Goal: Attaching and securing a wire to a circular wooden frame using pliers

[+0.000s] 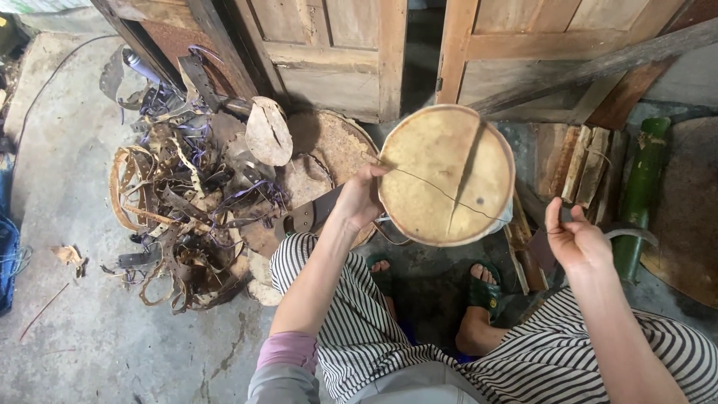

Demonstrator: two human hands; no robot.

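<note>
My left hand (361, 197) grips the left rim of a round, flat, tan woven disc (441, 168), holding it up facing me. A thin dark thread (449, 196) runs across the disc's face to my right hand (572, 238). That hand pinches the thread's end, fingers curled, off to the right of the disc. Below are my knees in striped trousers and my feet in green sandals (485, 293).
A heap of curled bark strips and scrap discs (191, 202) lies left on the concrete floor. Wooden doors (329, 52) stand behind. Split wood pieces (583, 161), a green bamboo tube (642, 191) and a curved knife (632, 233) lie right.
</note>
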